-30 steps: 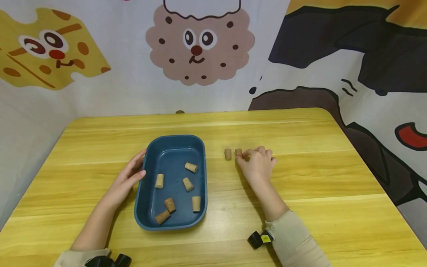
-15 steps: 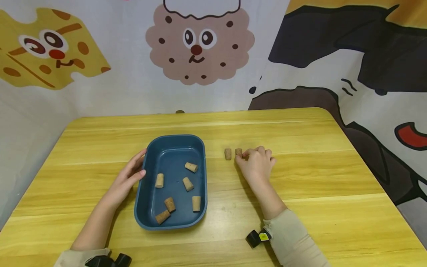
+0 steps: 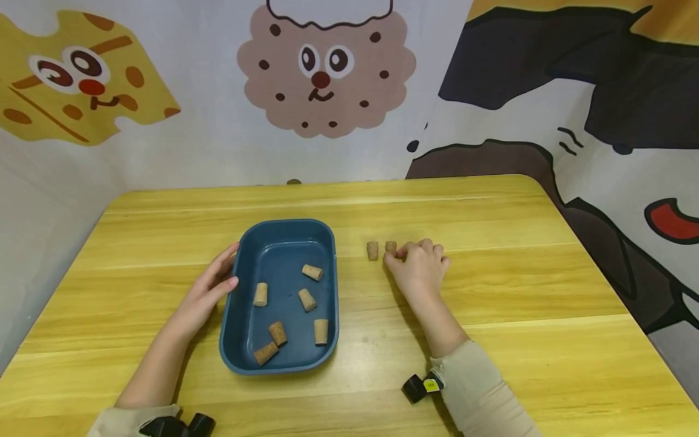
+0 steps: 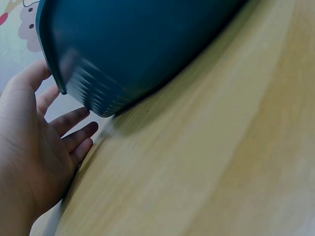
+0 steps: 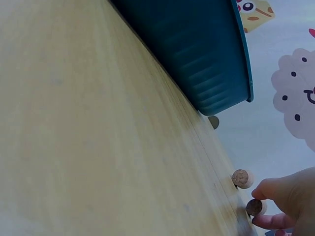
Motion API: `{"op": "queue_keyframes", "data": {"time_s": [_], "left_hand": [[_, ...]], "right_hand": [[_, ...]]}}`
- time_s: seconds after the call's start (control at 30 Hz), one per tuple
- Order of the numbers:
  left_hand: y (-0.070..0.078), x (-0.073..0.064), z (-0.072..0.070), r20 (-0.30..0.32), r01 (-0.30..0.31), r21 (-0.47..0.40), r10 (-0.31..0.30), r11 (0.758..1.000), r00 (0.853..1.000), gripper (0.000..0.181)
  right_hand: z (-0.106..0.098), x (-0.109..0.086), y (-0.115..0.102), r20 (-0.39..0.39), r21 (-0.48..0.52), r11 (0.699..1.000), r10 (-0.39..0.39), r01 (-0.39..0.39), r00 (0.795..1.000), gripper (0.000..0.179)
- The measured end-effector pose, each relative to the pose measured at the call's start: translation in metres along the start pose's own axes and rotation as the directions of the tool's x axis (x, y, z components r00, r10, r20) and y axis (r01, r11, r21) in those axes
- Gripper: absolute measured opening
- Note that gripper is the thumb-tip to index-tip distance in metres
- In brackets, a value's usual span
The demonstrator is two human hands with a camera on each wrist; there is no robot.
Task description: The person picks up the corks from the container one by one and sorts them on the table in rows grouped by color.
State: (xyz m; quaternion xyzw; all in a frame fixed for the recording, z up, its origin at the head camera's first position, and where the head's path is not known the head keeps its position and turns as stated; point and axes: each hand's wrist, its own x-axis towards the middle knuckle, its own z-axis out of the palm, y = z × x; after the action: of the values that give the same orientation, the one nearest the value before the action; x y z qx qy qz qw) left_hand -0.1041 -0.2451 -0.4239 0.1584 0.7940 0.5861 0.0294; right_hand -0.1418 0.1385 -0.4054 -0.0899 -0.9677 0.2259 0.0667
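Observation:
A blue rectangular plastic bin (image 3: pixel 284 254) stands on the table with several tapered corks inside, among them a darker brown cork (image 3: pixel 266 353). Along its left side lies my left hand (image 3: pixel 198 301), thumb at the rim. In the left wrist view, its fingers are spread and relaxed by the bin's corner. To the right of the bin, my right hand (image 3: pixel 419 270) pinches a cork (image 3: pixel 391 247) between thumb and finger, down at the tabletop. A second cork (image 3: pixel 372 250) lies just left of it; in the right wrist view both turn their round ends to the camera.
The yellow wood-grain table (image 3: pixel 519 273) ends at the back against a cartoon-printed wall cloth (image 3: pixel 349 158). Bare tabletop shows between the bin and my right forearm. A black wrist camera (image 3: pixel 415 388) sits beside the right cuff.
Almost nothing differs. Both hands, the bin and the corks keep their places; the head view has shifted very slightly.

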Motion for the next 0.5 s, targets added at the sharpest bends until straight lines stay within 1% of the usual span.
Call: {"op": "queue_keyframes", "data": {"time_s": [0.27,0.4,0.5], "left_hand": [[-0.001,-0.001,0.000,0.003,0.006,0.005,-0.006,1.000,1.000,0.057],[-0.001,-0.001,0.000,0.006,0.011,0.007,-0.011,1.000,1.000,0.057],[0.000,-0.001,0.000,0.005,0.007,0.005,-0.007,1.000,1.000,0.057]], "right_hand": [[-0.002,-0.001,0.000,0.005,-0.003,1.000,0.000,0.000,1.000,0.034],[-0.008,-0.001,-0.001,-0.046,0.016,1.000,-0.024,0.024,0.999,0.036],[-0.016,-0.002,-0.005,-0.099,0.043,0.997,-0.063,0.068,0.993,0.037]]}}
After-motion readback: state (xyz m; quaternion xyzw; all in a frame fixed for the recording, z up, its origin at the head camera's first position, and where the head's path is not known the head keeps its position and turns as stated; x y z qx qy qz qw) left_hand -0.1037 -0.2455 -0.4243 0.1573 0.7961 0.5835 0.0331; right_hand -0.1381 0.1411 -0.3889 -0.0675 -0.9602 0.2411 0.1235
